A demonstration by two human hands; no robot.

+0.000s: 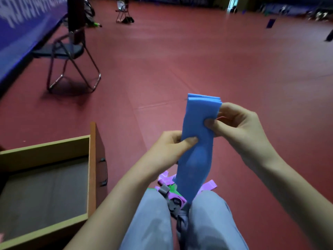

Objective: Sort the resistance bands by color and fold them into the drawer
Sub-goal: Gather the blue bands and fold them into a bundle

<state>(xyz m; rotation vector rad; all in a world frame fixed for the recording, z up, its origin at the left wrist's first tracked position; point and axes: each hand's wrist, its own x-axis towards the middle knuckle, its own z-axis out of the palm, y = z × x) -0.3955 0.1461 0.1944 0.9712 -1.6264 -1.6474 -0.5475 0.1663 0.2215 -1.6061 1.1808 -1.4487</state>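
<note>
Head view shows you holding a blue resistance band (196, 141) upright at the centre of the frame, folded over at its top into several stacked layers. Your left hand (171, 148) pinches its middle, thumb pressed flat on the front face, so that grip is closed on the band. Your right hand (234, 121) clamps the folded layers just above, at about 1 o'clock from the left, thumb in front and fingers behind. The band's lower end hangs down between your knees, where purple bands (209, 186), a green band (173, 189) and a grey band (173, 204) lie bunched together. The open wooden drawer (91, 168) sits at 8 o'clock on the red floor (180, 69). A folding chair (72, 56) stands at 10 o'clock.
</note>
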